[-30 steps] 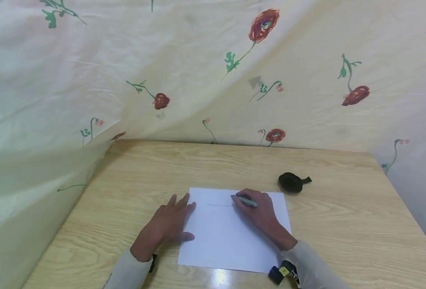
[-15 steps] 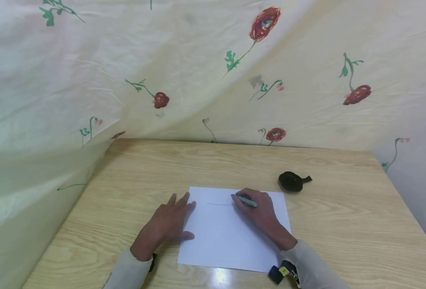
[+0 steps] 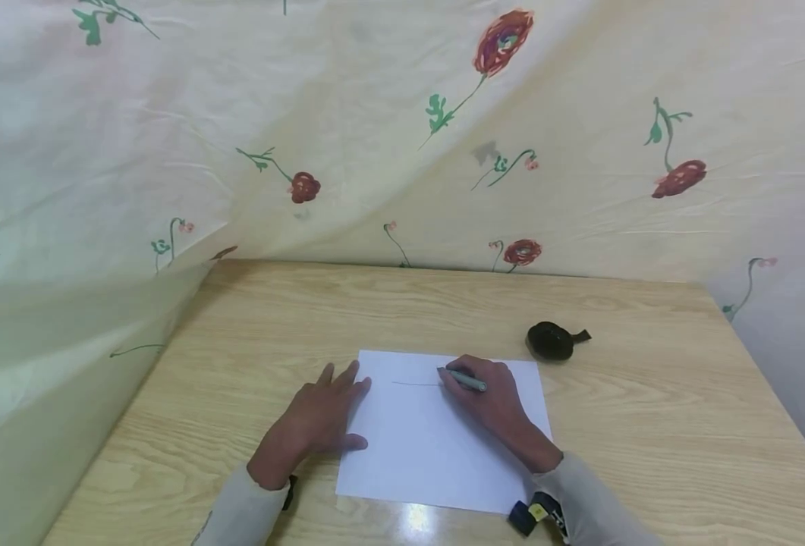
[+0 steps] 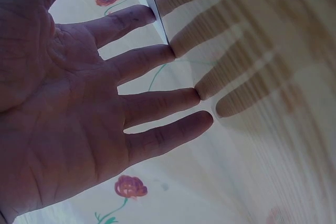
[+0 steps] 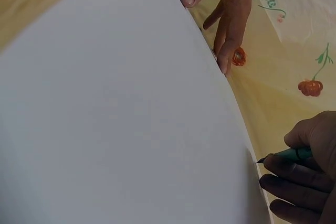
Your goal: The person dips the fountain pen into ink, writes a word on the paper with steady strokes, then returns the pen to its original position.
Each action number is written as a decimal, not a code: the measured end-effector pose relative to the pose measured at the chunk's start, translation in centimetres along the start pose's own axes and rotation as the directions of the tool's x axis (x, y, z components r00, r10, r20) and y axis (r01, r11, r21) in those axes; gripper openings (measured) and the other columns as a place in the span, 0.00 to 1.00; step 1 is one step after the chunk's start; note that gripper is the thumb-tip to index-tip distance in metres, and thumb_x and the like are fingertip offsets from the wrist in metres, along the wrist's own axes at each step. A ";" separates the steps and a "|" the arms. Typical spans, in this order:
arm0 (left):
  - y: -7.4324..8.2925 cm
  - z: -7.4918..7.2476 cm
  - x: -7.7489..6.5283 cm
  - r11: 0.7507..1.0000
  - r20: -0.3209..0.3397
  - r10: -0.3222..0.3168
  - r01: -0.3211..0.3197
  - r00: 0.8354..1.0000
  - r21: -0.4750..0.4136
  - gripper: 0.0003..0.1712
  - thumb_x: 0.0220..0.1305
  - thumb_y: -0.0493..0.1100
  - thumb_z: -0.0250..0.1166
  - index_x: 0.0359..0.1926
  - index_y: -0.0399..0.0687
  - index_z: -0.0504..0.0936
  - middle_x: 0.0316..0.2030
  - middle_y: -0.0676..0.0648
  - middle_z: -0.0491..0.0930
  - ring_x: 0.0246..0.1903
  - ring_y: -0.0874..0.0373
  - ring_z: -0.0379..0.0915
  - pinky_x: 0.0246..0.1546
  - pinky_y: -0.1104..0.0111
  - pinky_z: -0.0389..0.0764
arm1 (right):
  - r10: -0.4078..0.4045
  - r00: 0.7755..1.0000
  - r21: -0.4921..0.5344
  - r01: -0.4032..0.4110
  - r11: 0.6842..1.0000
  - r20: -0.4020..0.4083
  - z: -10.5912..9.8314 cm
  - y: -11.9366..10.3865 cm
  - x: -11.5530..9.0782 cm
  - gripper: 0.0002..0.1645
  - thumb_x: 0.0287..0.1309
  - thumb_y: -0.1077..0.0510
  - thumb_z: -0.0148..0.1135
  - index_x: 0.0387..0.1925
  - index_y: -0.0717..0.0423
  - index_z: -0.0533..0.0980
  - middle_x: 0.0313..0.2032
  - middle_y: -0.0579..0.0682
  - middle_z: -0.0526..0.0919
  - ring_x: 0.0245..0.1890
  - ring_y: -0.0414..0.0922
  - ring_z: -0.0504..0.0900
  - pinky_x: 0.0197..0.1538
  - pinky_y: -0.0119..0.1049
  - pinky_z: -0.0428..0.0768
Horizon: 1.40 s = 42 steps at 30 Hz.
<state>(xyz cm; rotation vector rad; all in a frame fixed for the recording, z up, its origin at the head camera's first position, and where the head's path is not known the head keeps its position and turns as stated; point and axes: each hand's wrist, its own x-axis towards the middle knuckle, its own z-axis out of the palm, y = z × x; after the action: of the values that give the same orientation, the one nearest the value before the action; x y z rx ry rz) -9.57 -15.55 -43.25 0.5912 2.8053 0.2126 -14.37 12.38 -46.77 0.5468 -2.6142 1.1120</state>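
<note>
A white sheet of paper (image 3: 416, 447) lies on the wooden table, with a thin dark line (image 3: 412, 384) across its upper part. My right hand (image 3: 494, 390) pinches a green pen (image 3: 469, 380), its tip at the paper just above the line's right end. In the right wrist view the pen (image 5: 294, 154) sits between thumb and fingers, tip against the sheet. My left hand (image 3: 323, 417) lies with spread fingers over the paper's left edge. The left wrist view shows the straight fingers (image 4: 157, 100) of that hand, fingertips at the tabletop and the sheet's edge.
A small black pan-shaped dish (image 3: 550, 341) with a short handle stands beyond the paper's upper right corner. Flower-printed cloth (image 3: 375, 136) hangs behind and beside the wooden table (image 3: 648, 394). A black and yellow device (image 3: 535, 513) is strapped at the right wrist, over the paper's lower right corner.
Both hands, the pen and the drawn line look the same as before. Only the head view has shifted very slightly.
</note>
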 end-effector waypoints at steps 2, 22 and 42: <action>-0.1 0.0 0.1 1.000 0.003 0.001 -0.001 1.000 0.009 0.50 0.53 0.61 0.75 0.72 0.47 0.67 0.74 0.38 0.58 0.69 0.29 0.54 0.53 0.42 0.73 | -0.017 1.000 -0.017 0.017 1.000 -0.004 -0.1 0.0 0.1 0.04 0.54 0.57 0.73 0.30 0.52 0.86 0.18 0.36 0.80 0.16 0.30 0.67 0.26 0.31 0.74; -0.2 0.0 0.2 1.000 0.015 -0.006 0.006 1.000 0.012 0.50 0.53 0.62 0.74 0.72 0.48 0.66 0.74 0.39 0.57 0.70 0.29 0.53 0.53 0.42 0.73 | -0.021 0.999 -0.040 0.023 0.999 0.034 -0.2 -0.6 -0.3 0.03 0.53 0.57 0.73 0.31 0.51 0.86 0.20 0.38 0.83 0.15 0.30 0.66 0.23 0.31 0.70; -0.4 0.6 0.0 1.000 0.016 -0.018 0.018 1.000 -0.014 0.50 0.53 0.61 0.74 0.73 0.48 0.66 0.75 0.39 0.56 0.70 0.29 0.51 0.55 0.41 0.71 | -0.049 0.999 -0.039 0.049 0.998 -0.005 0.7 -1.2 -1.8 0.04 0.50 0.59 0.74 0.27 0.47 0.85 0.18 0.35 0.81 0.13 0.27 0.62 0.21 0.28 0.67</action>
<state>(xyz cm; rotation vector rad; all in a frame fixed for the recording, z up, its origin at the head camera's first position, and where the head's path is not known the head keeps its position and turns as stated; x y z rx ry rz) -9.55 -15.84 -43.87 0.5620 2.7907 0.2226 -12.28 11.59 -47.17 0.5950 -2.5966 1.0447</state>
